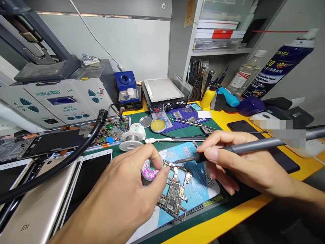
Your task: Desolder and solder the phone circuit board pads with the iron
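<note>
My left hand (pixel 134 186) is closed around a small spool of desoldering wick (pixel 149 172) with a purple label, thumb and forefinger pinched over the board's upper left corner. My right hand (pixel 238 157) grips a soldering iron (pixel 256 147) like a pen. Its tip points left and lies close to the top edge of a phone circuit board (pixel 174 196); whether it touches is too fine to tell. The board rests on a light-blue printed sheet (pixel 203 183). My left fingers hide part of the board and the spool.
A solder wire reel (pixel 132 139), an open flux tin (pixel 157 125) and a white-tipped brush (pixel 172 139) lie behind my hands. Phones (pixel 33 206) line the left side, under a black hose (pixel 83 145). A heating plate (pixel 164 89) and soldering station (pixel 129 101) stand at the back.
</note>
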The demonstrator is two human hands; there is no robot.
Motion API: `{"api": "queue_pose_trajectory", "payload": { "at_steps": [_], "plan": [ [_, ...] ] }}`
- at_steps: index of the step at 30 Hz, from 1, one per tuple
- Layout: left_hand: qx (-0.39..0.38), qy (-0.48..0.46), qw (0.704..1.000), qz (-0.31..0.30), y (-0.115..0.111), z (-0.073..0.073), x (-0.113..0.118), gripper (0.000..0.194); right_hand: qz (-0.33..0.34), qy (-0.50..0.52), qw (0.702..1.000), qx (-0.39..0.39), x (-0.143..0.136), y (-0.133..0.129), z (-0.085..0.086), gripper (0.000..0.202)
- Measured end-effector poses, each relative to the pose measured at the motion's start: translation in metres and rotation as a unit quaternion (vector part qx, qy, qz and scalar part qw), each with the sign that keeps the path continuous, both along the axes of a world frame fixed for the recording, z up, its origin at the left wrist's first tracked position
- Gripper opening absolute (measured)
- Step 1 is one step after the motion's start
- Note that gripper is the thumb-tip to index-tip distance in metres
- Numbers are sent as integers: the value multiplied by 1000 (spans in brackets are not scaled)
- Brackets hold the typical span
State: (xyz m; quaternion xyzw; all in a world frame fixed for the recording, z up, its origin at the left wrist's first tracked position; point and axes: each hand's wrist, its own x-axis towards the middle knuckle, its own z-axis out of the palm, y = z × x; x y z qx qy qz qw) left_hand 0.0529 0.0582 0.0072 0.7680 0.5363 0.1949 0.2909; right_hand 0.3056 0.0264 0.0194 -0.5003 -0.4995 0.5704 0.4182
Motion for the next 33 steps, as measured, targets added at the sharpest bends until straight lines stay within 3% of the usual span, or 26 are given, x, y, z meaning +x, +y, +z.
{"api": "queue_pose_trajectory", "payload": {
  "at_steps": [6,11,16,22,33],
  "plan": [
    [-44,-10,999,12,-2,2,-1,16,56,77,995,-30,13,7,-9,13],
    [-38,-12,999,18,1,0,2,16,41,-6,997,67,8,-2,-12,15],
    [-41,-5,999,16,-1,0,1,15,5,-91,975,201,-6,-6,-7,18],
    [-56,-4,998,22,-2,0,-1,14,15,-116,970,211,-8,-3,-2,16],
    [-44,-16,999,19,-3,-2,1,16,49,-133,956,256,0,-7,-12,24]
  ]
}}
